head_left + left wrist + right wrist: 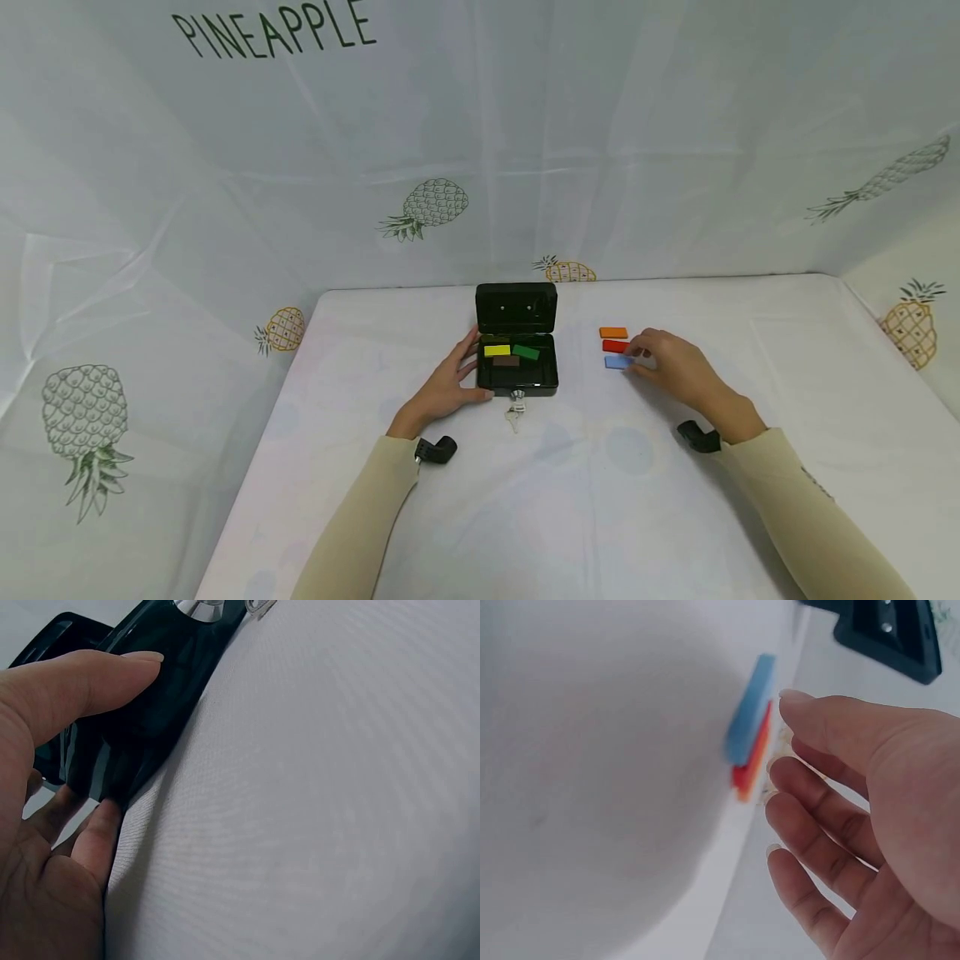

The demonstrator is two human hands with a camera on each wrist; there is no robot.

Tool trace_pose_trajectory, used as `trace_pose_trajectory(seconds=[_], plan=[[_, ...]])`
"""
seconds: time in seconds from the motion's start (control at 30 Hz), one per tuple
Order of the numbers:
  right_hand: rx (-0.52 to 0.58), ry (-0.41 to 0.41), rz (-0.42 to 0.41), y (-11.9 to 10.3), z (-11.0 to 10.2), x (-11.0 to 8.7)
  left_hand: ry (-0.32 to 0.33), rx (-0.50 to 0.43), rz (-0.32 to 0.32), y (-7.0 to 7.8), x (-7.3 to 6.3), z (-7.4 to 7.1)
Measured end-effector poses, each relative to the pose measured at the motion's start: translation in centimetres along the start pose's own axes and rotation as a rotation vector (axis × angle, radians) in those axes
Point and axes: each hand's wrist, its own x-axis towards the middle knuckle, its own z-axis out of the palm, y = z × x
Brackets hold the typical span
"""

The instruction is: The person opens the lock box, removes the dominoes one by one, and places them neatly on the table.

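Observation:
A black cash box (538, 377) stands with its lid raised; yellow (497, 351), green (526, 352) and dark brown (506, 361) blocks lie inside. My left hand (442, 389) holds the box at its left front corner, thumb on the front wall and fingers along the left side. To the right of the box, my right hand (678, 371) hovers low with loosely bent fingers, thumb and fingertips close by a blue block (617, 362). In the right wrist view a gap shows between that hand and the block. A red block (613, 346) lies just behind the blue one.
An orange block (613, 332) lies behind the red one on the white-covered table (495, 517). Keys (513, 417) hang from the lock (517, 394) at the box's front. A pineapple-print curtain (637, 167) rises behind the table's far edge.

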Motion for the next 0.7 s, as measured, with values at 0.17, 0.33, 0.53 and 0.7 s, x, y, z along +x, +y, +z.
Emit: trace_pose_trajectory(seconds=[0.17,0.33,0.53,0.7], plan=[[-0.009,0.06,-0.081,-1.3,-0.3,0.4,0.005,0.001,-0.016,0.1,0.0,0.0],[-0.026,0.101,-0.165,-3.1,-0.2,1.2,0.01,-0.002,-0.029,0.2,0.0,0.0],[-0.048,0.11,-0.232,-5.5,0.5,2.6,0.007,-0.002,-0.02,0.2,0.1,0.0],[-0.071,0.112,-0.281,-7.2,1.4,3.8,-0.005,-0.015,-0.01,0.0,0.1,0.0]])
